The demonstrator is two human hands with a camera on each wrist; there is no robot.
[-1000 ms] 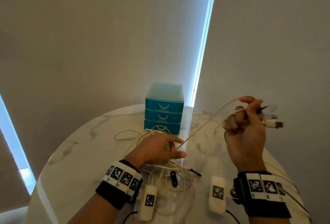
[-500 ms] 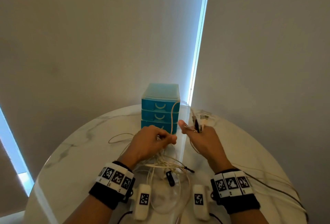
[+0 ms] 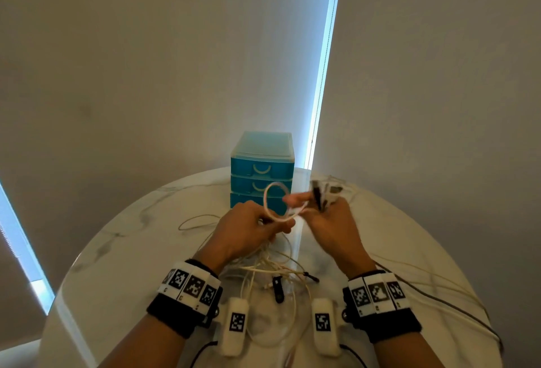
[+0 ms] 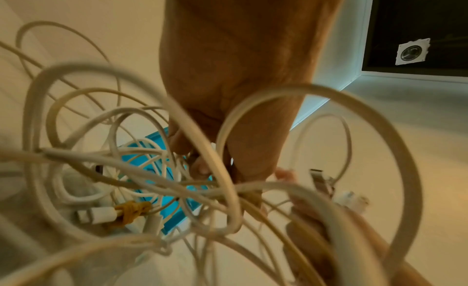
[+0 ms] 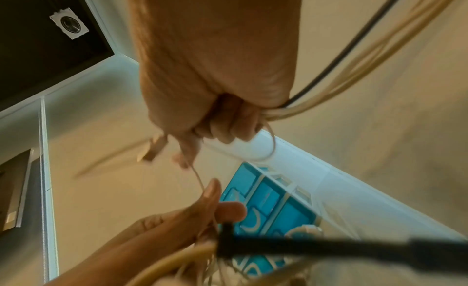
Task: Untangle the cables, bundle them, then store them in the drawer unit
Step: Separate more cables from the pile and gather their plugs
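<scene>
A tangle of white cables (image 3: 272, 268) lies on the round marble table (image 3: 123, 262) in front of the blue three-drawer unit (image 3: 261, 172), whose drawers are closed. My left hand (image 3: 251, 228) grips a white cable that arcs up in a loop (image 3: 270, 192) before the drawers. My right hand (image 3: 325, 212) holds a bunch of cable ends with plugs (image 3: 322, 194) and pinches the same cable. In the left wrist view the tangle (image 4: 142, 170) fills the frame. In the right wrist view my right hand (image 5: 217, 130) grips several cables (image 5: 329, 90).
A black plug (image 3: 278, 290) lies in the tangle near the front. More white cables and one dark cable (image 3: 439, 297) trail off over the table's right edge. The drawer unit stands at the back against grey wall panels.
My right hand came down from the upper right to meet the left hand before the drawers. The stretched cable went slack and now forms a small loop between both hands.
</scene>
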